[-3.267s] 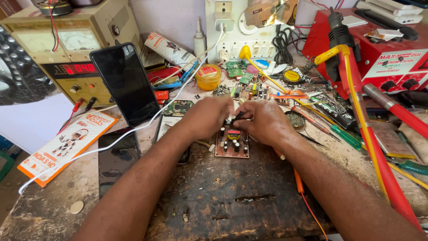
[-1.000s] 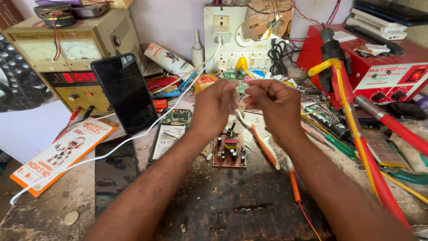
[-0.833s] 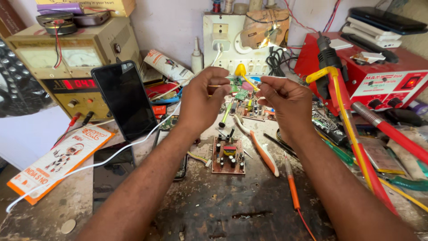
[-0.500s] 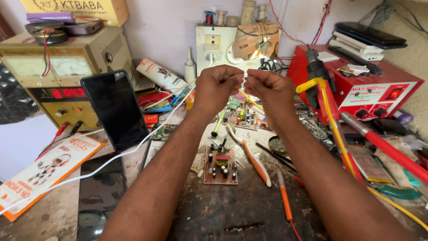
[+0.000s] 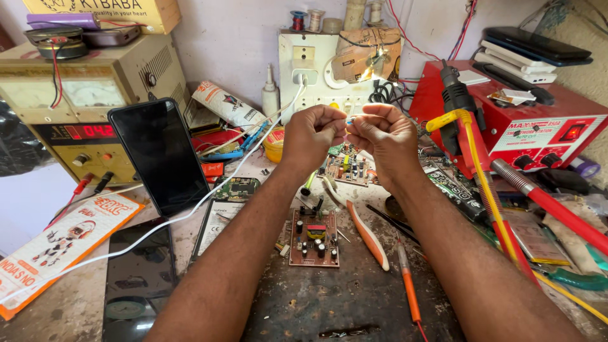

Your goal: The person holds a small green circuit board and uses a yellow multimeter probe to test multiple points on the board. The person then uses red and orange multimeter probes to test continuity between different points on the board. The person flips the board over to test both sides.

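Observation:
Both my hands are raised above the bench, fingertips pinched together. My left hand (image 5: 313,132) and my right hand (image 5: 385,136) hold a tiny component with thin leads (image 5: 350,119) between them; it is too small to make out further. Below them on the dark bench lies a small brown circuit board (image 5: 315,237) with black capacitors and a red part. A second populated board (image 5: 349,170) lies farther back, under my hands.
Orange-and-white pliers (image 5: 368,235) and an orange screwdriver (image 5: 409,292) lie right of the board. A black phone (image 5: 158,155) leans on a beige power supply (image 5: 63,95); another phone (image 5: 136,278) lies flat. A red station (image 5: 538,130) stands right, a white socket board (image 5: 310,69) behind.
My hands lifted off the circuit board on the bench and rose toward the socket board, pinching a small part between them. The view tilted upward.

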The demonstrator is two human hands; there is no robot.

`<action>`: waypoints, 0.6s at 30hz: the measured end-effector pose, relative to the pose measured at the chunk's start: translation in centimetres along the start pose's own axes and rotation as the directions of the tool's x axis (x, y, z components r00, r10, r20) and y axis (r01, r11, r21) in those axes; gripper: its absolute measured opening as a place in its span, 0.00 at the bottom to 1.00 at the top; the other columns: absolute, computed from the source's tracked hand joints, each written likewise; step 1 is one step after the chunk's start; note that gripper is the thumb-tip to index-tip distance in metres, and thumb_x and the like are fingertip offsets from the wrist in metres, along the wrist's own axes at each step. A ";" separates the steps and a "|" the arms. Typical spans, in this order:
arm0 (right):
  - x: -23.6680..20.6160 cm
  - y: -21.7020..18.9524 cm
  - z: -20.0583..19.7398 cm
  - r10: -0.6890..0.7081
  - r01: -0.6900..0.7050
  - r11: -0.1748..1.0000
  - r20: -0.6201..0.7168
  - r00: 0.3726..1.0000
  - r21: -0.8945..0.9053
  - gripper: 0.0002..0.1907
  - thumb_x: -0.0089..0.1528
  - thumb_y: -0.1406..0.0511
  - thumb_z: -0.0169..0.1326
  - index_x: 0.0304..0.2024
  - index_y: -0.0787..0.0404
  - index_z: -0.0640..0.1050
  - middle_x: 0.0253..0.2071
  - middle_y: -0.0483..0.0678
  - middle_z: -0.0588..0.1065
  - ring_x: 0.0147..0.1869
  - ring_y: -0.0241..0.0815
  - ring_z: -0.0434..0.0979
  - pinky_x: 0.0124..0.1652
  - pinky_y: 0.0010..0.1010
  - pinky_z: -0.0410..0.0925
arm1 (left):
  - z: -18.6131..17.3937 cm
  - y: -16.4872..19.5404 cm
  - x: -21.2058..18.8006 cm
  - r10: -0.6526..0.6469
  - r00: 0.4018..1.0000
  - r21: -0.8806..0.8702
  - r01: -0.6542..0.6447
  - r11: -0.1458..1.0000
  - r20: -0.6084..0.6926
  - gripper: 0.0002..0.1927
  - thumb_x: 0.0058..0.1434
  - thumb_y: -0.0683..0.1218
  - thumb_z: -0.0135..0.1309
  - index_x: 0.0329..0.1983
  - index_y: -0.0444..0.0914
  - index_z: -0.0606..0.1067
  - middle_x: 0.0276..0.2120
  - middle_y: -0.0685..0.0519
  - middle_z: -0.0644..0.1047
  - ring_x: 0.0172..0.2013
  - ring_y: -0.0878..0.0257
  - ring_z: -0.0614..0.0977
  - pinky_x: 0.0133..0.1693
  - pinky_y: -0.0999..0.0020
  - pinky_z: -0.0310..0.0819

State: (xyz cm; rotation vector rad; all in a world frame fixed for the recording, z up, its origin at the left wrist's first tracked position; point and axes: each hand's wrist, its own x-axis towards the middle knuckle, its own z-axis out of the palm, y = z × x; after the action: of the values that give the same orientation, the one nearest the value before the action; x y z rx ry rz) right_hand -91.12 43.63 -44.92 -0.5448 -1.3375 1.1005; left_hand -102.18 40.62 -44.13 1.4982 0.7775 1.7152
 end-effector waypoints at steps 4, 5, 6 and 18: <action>-0.1 0.1 -0.4 0.002 -0.002 1.000 0.012 1.000 0.019 0.14 0.63 0.74 0.58 0.49 0.63 0.71 0.39 0.51 0.79 0.42 0.42 0.84 0.44 0.34 0.81 | 0.1 -0.1 -0.2 -0.011 1.000 0.012 0.012 1.000 -0.020 0.06 0.64 0.38 0.58 0.43 0.32 0.81 0.35 0.51 0.83 0.35 0.68 0.85 0.40 0.74 0.85; -0.2 0.1 -0.5 -0.004 0.004 1.000 0.018 1.000 0.015 0.14 0.63 0.75 0.59 0.49 0.63 0.71 0.39 0.50 0.80 0.43 0.42 0.85 0.44 0.34 0.81 | 0.1 -0.1 -0.2 -0.019 1.000 0.010 0.019 1.000 -0.022 0.06 0.64 0.38 0.58 0.44 0.33 0.81 0.35 0.51 0.83 0.35 0.68 0.85 0.40 0.74 0.85; -0.2 0.0 -0.5 -0.011 0.010 1.000 0.024 1.000 0.013 0.14 0.62 0.75 0.59 0.48 0.63 0.71 0.39 0.50 0.80 0.43 0.41 0.85 0.45 0.34 0.81 | 0.1 -0.1 -0.3 -0.027 0.999 0.020 0.028 0.999 -0.031 0.06 0.63 0.38 0.58 0.43 0.33 0.81 0.35 0.52 0.83 0.35 0.68 0.85 0.40 0.74 0.85; -0.5 -0.4 -0.7 0.017 -0.016 0.998 0.018 1.000 -0.066 0.14 0.61 0.74 0.60 0.48 0.61 0.72 0.39 0.48 0.80 0.42 0.40 0.85 0.43 0.32 0.79 | 0.3 0.1 -0.5 -0.004 0.998 0.062 0.008 0.998 -0.055 0.06 0.62 0.38 0.60 0.42 0.34 0.82 0.34 0.53 0.83 0.35 0.69 0.84 0.39 0.74 0.85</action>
State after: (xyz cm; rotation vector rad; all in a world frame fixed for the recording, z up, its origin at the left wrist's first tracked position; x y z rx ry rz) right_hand -90.26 43.26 -44.97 -0.5966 -1.3910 1.0804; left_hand -101.89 40.09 -44.28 1.4939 0.8706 1.7486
